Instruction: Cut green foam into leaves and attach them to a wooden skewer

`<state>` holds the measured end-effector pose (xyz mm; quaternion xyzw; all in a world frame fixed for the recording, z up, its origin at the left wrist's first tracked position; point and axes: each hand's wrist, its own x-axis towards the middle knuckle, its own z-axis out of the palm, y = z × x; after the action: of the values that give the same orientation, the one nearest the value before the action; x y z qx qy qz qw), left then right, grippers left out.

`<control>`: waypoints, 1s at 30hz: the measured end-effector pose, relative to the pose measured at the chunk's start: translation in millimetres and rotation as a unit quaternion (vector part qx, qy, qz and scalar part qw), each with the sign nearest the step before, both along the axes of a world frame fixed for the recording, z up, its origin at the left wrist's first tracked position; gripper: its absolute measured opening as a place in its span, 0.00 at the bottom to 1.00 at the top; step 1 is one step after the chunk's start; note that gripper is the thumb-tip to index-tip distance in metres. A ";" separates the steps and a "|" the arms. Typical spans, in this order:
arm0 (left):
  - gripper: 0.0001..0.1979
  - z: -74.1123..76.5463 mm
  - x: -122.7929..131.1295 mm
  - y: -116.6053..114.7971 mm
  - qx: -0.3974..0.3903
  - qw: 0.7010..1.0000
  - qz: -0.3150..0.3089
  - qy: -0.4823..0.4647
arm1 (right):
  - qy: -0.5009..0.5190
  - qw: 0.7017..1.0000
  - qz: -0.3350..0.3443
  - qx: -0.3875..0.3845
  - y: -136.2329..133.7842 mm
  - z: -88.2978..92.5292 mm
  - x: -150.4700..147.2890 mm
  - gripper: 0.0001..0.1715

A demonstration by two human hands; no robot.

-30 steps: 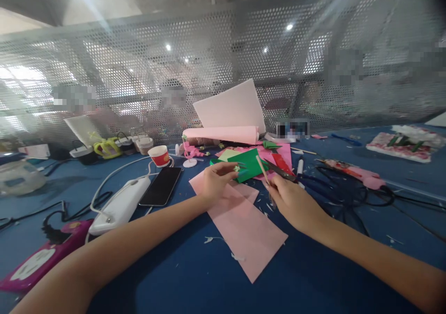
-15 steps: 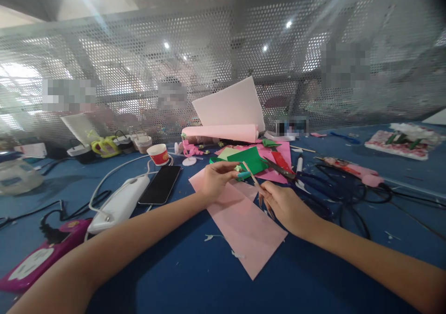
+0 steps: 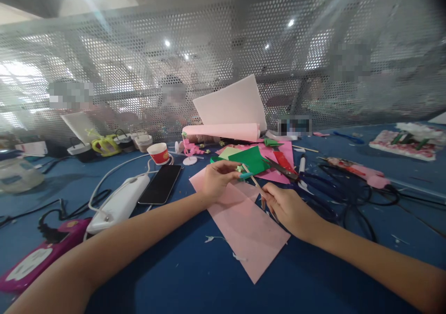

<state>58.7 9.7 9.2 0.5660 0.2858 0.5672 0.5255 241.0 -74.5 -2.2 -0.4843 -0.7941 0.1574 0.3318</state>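
My left hand (image 3: 220, 178) pinches a small pale green piece (image 3: 240, 168) at its fingertips, beside a teal strip (image 3: 245, 176). In my right hand (image 3: 284, 207) is a thin wooden stick (image 3: 253, 178), its upper tip touching or very near the green piece. Under both hands lies pink paper (image 3: 249, 237) on the blue table. Green paper (image 3: 251, 160) sits just beyond the fingertips, with scissors (image 3: 306, 179) to its right.
A black phone (image 3: 160, 184), white power strip (image 3: 120, 205) and paper cup (image 3: 159, 154) stand left. Pink glue gun (image 3: 365, 172) and cables lie right. Rolled pink paper (image 3: 223, 131) lies behind; magenta power strip (image 3: 45, 256) is at lower left.
The stick's tip and the teal strip have shifted slightly to the right. My right hand has moved a little right and down. My left hand has hardly moved.
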 end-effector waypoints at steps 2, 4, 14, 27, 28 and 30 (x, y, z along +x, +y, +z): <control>0.15 -0.2 0.2 0.2 0.002 1.000 0.006 0.008 | 0.000 1.000 0.002 -0.001 -0.3 0.3 0.3 0.12; 0.15 -0.6 0.4 0.4 0.004 1.000 0.005 0.011 | -0.002 1.000 0.003 -0.005 -0.5 0.9 0.4 0.12; 0.16 0.5 0.6 0.3 0.006 1.000 0.005 0.009 | -0.008 1.000 0.005 -0.006 0.4 1.0 0.8 0.13; 0.15 0.3 0.4 0.1 0.007 1.000 -0.001 0.016 | -0.008 1.000 0.010 0.027 0.5 0.9 1.4 0.13; 0.15 -0.1 0.2 0.5 0.009 1.000 -0.003 0.016 | -0.009 1.000 0.010 0.026 0.7 0.8 1.4 0.13; 0.14 -0.9 0.0 1.4 0.013 1.000 -0.006 0.015 | -0.011 1.000 0.009 0.023 1.0 0.5 1.4 0.13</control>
<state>58.7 11.1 8.2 0.5830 0.2828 0.5590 0.5174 242.5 -73.4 -1.7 -0.4711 -0.8054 0.1367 0.3327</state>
